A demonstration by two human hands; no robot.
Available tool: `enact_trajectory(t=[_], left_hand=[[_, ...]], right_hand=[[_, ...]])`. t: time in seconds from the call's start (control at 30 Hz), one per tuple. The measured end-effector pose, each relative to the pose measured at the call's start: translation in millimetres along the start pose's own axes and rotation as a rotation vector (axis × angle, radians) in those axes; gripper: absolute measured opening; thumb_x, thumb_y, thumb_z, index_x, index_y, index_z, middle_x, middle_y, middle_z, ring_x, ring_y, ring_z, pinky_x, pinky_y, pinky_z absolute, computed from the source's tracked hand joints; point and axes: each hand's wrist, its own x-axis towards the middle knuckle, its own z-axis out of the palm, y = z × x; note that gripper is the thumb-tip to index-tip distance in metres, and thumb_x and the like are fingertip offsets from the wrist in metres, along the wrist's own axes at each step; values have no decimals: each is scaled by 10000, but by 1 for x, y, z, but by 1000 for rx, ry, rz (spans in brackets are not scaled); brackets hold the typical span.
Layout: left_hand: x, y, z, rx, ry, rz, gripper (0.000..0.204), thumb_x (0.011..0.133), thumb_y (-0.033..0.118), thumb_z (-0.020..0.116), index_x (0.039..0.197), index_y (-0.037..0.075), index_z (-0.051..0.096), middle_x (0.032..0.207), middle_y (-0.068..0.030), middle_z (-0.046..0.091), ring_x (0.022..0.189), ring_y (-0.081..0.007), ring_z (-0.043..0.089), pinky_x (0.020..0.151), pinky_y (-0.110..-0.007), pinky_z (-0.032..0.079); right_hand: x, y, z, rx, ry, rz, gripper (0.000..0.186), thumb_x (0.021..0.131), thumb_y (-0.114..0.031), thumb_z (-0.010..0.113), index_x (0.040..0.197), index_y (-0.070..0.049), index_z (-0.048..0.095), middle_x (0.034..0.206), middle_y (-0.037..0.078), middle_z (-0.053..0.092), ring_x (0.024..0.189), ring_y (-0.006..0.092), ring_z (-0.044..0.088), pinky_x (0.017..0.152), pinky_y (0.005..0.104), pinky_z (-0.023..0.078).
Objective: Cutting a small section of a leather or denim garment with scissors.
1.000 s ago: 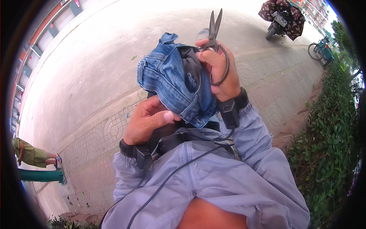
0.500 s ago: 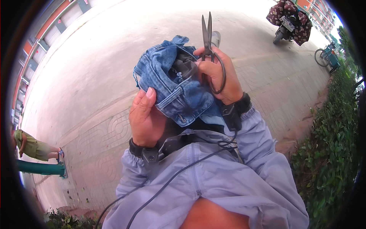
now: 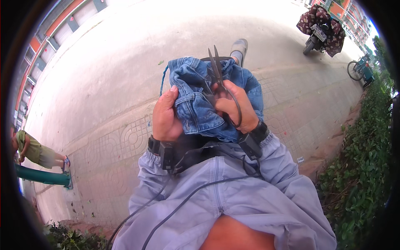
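Observation:
A bunched blue denim garment (image 3: 196, 108) lies over my lap, with a belt loop, a metal button and a dark inner lining showing. My left hand (image 3: 166, 116) grips its left edge, thumb on top and the other fingers hidden beneath the cloth. In my right hand (image 3: 238, 106) is a pair of dark metal scissors (image 3: 216, 68), blades pointing away from me and slightly parted. The thumb and fingers of that hand also pinch the dark lining near the garment's middle. A blue strand hangs off the far left corner of the denim.
Beyond my lap, a shoe (image 3: 239, 50) rests on the pale pavement (image 3: 125, 62). A scooter (image 3: 318, 33) with a patterned cover and a teal cargo tricycle (image 3: 362, 68) stand at far right. A hedge (image 3: 358, 166) runs along the right. At left, a person in green (image 3: 35, 150) stands by a green post (image 3: 43, 176).
The scissors and right hand have come lower and nearer to me. The denim has spread wider to the right, and the opening with the lining has narrowed. My left hand still grips the edge.

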Motion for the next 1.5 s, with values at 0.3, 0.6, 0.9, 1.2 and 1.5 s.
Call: enact_trajectory(t=[0.3, 0.6, 0.9, 1.2, 1.5], left_hand=[[-17, 9, 25, -8, 138, 26, 261, 1053, 187, 482, 1093, -30, 622, 1055, -129, 703, 934, -196, 692, 871, -352, 561], [-26, 9, 37, 185, 147, 209, 226, 1046, 188, 532, 1103, -6, 633, 1049, -64, 699, 920, -117, 648, 841, -269, 515], [-28, 4, 46, 290, 165, 275, 233, 1037, 221, 564, 1064, 2, 636, 999, -25, 683, 869, -80, 612, 809, -234, 489], [-34, -1, 53, 257, 229, 332, 187, 971, 117, 641, 1103, -3, 586, 977, -44, 659, 835, -96, 608, 798, -242, 506], [-42, 2, 41, 1169, -90, 620, 384, 792, -101, 656, 1156, 16, 684, 1050, -52, 642, 1059, -172, 537, 1015, -318, 367]], right_hand=[[-21, -31, -2, -91, 192, -89, 347, 833, -76, 689, 1139, 12, 549, 788, 28, 625, 614, 66, 571, 555, 211, 461], [-24, -59, 9, -156, 3, -177, 445, 827, 18, 690, 1237, 7, 520, 889, 52, 641, 806, 78, 610, 716, 229, 499], [-7, -42, 23, -455, -59, -392, 499, 776, 38, 721, 1239, -31, 547, 875, 57, 639, 742, 109, 606, 698, 231, 506], [-5, -36, 13, -243, -112, -174, 466, 760, 6, 673, 1210, 9, 555, 873, 52, 607, 775, 102, 582, 722, 240, 494], [-4, -42, 0, -48, -109, -29, 464, 733, -17, 671, 1184, 27, 568, 884, 31, 594, 807, 94, 567, 727, 232, 467]])
